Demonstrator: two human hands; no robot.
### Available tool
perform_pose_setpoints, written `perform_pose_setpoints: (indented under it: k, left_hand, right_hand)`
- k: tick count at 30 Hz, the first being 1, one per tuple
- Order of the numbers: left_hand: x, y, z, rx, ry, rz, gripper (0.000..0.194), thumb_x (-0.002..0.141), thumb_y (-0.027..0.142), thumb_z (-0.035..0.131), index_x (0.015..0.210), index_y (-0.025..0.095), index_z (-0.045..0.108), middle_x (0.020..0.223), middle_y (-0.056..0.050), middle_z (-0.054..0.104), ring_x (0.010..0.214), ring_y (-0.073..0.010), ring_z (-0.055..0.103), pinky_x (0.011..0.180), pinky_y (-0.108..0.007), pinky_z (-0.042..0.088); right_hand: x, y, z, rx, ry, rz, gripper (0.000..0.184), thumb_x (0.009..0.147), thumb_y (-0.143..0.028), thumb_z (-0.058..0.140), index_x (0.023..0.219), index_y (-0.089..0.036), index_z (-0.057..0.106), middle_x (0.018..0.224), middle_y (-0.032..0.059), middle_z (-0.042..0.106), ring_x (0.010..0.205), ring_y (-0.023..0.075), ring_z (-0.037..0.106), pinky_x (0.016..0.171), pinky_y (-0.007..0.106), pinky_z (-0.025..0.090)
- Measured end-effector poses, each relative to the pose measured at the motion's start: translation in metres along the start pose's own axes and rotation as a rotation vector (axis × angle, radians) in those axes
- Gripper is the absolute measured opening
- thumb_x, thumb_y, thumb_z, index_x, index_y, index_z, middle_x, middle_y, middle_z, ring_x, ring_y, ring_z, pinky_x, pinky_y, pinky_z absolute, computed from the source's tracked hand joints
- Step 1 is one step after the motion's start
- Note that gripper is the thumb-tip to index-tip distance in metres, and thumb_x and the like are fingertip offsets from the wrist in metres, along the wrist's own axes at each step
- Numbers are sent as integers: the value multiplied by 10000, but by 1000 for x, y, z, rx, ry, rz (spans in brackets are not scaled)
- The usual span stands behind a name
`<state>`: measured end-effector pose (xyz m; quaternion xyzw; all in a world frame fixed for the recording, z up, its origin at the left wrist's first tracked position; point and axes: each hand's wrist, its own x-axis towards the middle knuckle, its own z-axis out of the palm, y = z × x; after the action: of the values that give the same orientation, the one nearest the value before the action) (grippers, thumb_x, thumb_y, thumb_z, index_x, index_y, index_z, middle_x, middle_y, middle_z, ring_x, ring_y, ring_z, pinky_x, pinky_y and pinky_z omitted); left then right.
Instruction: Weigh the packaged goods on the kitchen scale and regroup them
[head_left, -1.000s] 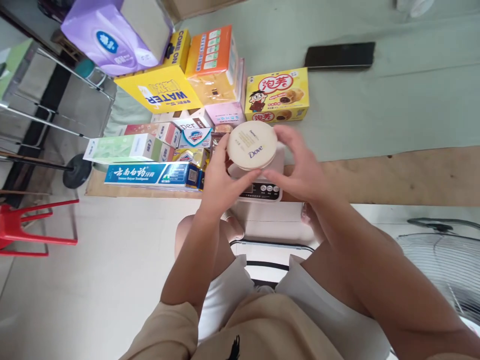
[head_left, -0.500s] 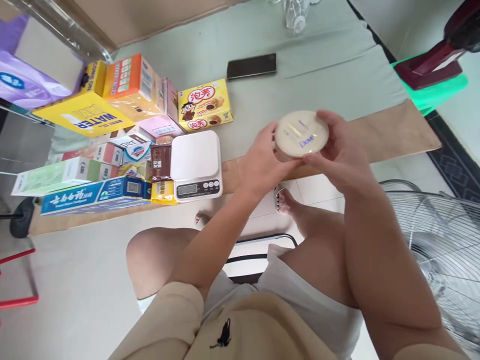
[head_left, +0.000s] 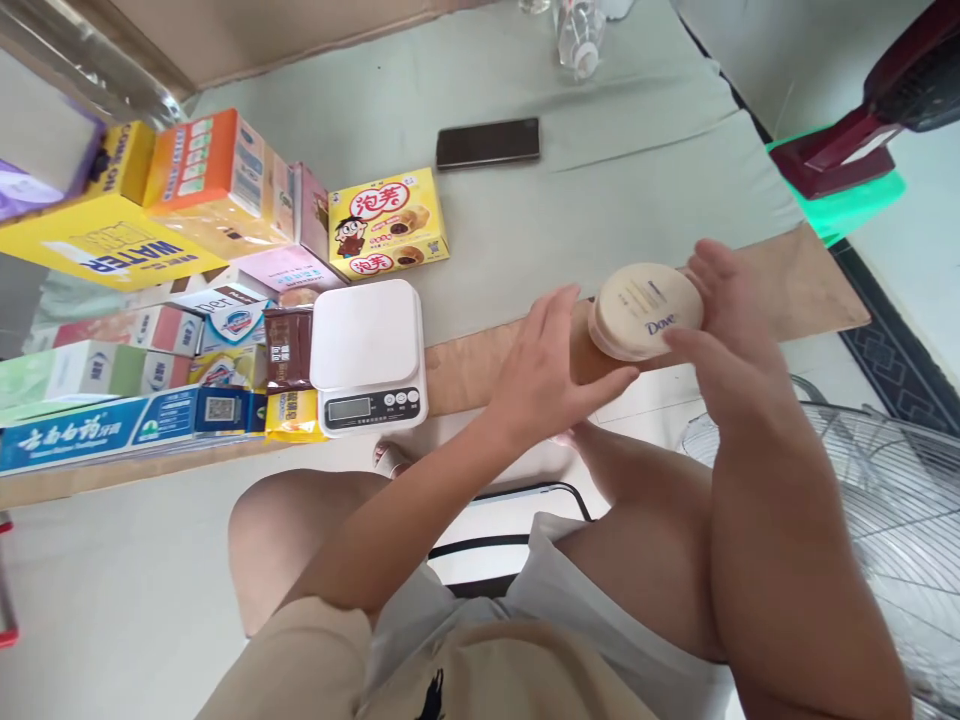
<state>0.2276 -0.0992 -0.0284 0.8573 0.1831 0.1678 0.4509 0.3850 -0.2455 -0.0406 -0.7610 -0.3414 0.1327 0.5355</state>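
A round cream-coloured Dove jar (head_left: 646, 312) is over the wooden strip at the table's front edge, its printed lid facing up. My left hand (head_left: 544, 375) is just left of the jar, open, fingers stretched out and apart from it. On the other side, my right hand (head_left: 739, 330) has its fingers spread. Its thumb overlaps the lid's right edge; whether it presses on the jar I cannot tell. A white kitchen scale (head_left: 367, 340) with nothing on its plate stands to the left of my left hand.
Left of the scale are boxed goods, including a blue toothpaste box (head_left: 135, 425) and a yellow puff box (head_left: 390, 222). A black phone (head_left: 487, 144) and a clear bottle (head_left: 579, 40) lie farther back. At right are a wire fan (head_left: 892, 510) and a green stool (head_left: 862, 205).
The jar has moved right and slightly toward me. My left hand has let go of it and opened; my right hand's fingers have spread. The view has shifted a little.
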Motion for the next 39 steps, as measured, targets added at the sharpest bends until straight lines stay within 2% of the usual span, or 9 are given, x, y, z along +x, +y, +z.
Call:
perform_pose_setpoints:
  k: [5, 8, 13, 18, 22, 26, 33, 37, 39]
  left_hand:
    - [-50, -20, -40, 57, 45, 213, 469, 975, 366, 588, 1390, 157, 528, 1331, -183, 693, 1281, -327, 661, 1121, -500, 557]
    - [-62, -37, -47, 15, 79, 162, 402, 945, 349, 600, 1301, 162, 581, 1227, -167, 718, 1156, -327, 696, 987, -497, 619]
    - [-61, -52, -43, -51, 40, 123, 397, 923, 417, 629, 1253, 196, 617, 1189, -144, 714, 1094, -314, 712, 915, -482, 647]
    - [-63, -59, -40, 8, 78, 196, 348, 920, 435, 608, 1117, 153, 664, 1067, -149, 704, 982, -298, 714, 855, -442, 668]
    - [-62, -65, -36, 6, 104, 239, 353, 874, 446, 620, 1063, 153, 675, 1020, -149, 697, 1035, -309, 715, 1010, -450, 656]
    - [-60, -68, -29, 31, 126, 266, 374, 832, 466, 638, 1006, 140, 699, 986, -154, 703, 1029, -316, 733, 1096, -440, 633]
    - [-63, -69, -27, 82, 211, 324, 361, 841, 462, 633, 943, 125, 709, 1005, -186, 732, 1119, -345, 740, 1113, -434, 626]
    - [-61, -67, -31, 101, 202, 343, 328, 883, 433, 608, 939, 123, 700, 994, -170, 702, 1113, -316, 721, 1105, -429, 617]
    - [-59, -66, -35, 94, 166, 314, 300, 904, 421, 595, 946, 138, 687, 1022, -167, 691, 1134, -314, 706, 1057, -444, 634]
  right_hand:
    - [-3, -28, 19, 166, 412, -104, 377, 848, -284, 701, 1190, -423, 778, 1369, 37, 733, 1401, 302, 657, 1297, 587, 433]
    - [4, -65, 36, 81, 441, -180, 311, 817, -286, 749, 1096, -411, 807, 1212, 60, 789, 1254, 317, 732, 1223, 614, 510]
    - [90, -106, 84, -233, -25, -215, 272, 792, -314, 755, 1064, -309, 750, 1197, 58, 782, 1202, 315, 738, 1165, 646, 561]
    - [248, -71, 144, -483, -295, -251, 373, 595, -143, 864, 930, -243, 734, 1193, 95, 759, 1202, 374, 710, 1179, 702, 497]
    - [319, -50, 180, -796, -459, -98, 677, 584, -225, 928, 1216, -145, 700, 1562, 203, 598, 1497, 406, 546, 1292, 561, 383]
    - [333, -53, 193, -867, -537, -10, 787, 615, -439, 900, 1274, -79, 663, 1537, 279, 604, 1461, 432, 575, 1218, 528, 422]
    - [332, -44, 187, -906, -512, 49, 627, 604, -580, 829, 985, -102, 691, 1373, 224, 717, 1372, 358, 654, 1103, 421, 492]
    - [334, -39, 189, -936, -481, 74, 749, 659, -567, 808, 1098, 19, 649, 1474, 283, 630, 1470, 356, 565, 1154, 414, 457]
    - [325, -46, 178, -834, -384, -69, 851, 718, -579, 757, 1187, 113, 603, 1494, 320, 590, 1484, 375, 544, 1153, 427, 456]
